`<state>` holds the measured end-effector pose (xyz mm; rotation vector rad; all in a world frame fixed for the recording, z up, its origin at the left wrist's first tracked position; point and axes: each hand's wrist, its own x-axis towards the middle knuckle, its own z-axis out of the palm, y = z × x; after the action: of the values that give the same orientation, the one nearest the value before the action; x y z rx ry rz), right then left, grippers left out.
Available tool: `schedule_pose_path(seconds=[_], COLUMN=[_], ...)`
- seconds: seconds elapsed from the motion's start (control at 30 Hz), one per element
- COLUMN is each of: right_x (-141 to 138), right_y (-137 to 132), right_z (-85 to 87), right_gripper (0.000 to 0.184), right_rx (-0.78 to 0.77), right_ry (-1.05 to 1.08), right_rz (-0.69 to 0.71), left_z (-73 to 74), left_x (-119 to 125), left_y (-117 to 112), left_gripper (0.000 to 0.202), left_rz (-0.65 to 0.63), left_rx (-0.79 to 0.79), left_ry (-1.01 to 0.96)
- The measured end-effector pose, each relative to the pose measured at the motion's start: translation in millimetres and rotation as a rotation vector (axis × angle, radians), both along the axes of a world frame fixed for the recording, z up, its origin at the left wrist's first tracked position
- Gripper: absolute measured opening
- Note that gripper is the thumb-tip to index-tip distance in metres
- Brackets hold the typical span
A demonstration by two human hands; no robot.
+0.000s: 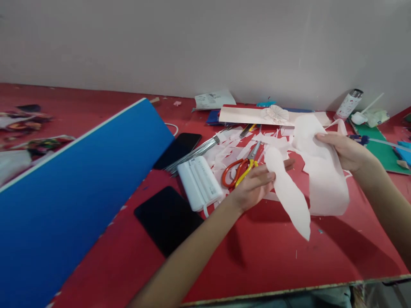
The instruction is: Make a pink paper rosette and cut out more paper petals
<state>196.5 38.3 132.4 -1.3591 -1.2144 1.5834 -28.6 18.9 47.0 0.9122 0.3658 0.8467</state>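
Between the fingers of my left hand (255, 187) is a long, petal-shaped piece of pale pink paper (290, 198), its pointed end hanging toward me. My right hand (345, 149) pinches a larger pale pink paper sheet (327, 188) with a cut, wavy left edge. The sheet hangs above the red table, close to the petal piece. Red-handled scissors (233, 173) lie just beyond my left hand, with a yellow-handled tool (244, 173) against them. Pale paper scraps (224, 149) are strewn around these tools.
A blue board (96, 188) leans at the left. Near it are a white box-like device (199, 182), a black phone (183, 147), a dark tablet-like slab (167, 218) and thin metal rods (195, 153). A bottle (349, 104) and a green mat (380, 149) stand at the right.
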Motion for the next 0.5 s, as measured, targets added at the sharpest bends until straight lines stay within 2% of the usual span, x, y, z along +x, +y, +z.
schedule_pose_path(seconds=[0.07,0.17,0.3,0.5], right_x=[3,8,10,7], right_y=[-6,-19,-32,-40], right_z=[-5.2,-14.4,-23.8,-25.7], right_gripper=[0.022,0.026,0.018,0.016], right_rx=[-0.03,-0.104,-0.22,-0.304], right_ry=[-0.048,-0.027,0.107,0.133], right_rz=[0.027,0.036,-0.003,-0.074], left_z=[6.5,16.2,25.3,19.8], left_x=[5,16,34,51], left_y=[5,14,28,59], left_gripper=[0.023,0.032,0.027,0.015], left_rz=[0.019,0.073,0.172,0.3], left_rx=[0.009,0.011,0.046,-0.029], left_ry=[-0.004,0.079,0.071,0.039])
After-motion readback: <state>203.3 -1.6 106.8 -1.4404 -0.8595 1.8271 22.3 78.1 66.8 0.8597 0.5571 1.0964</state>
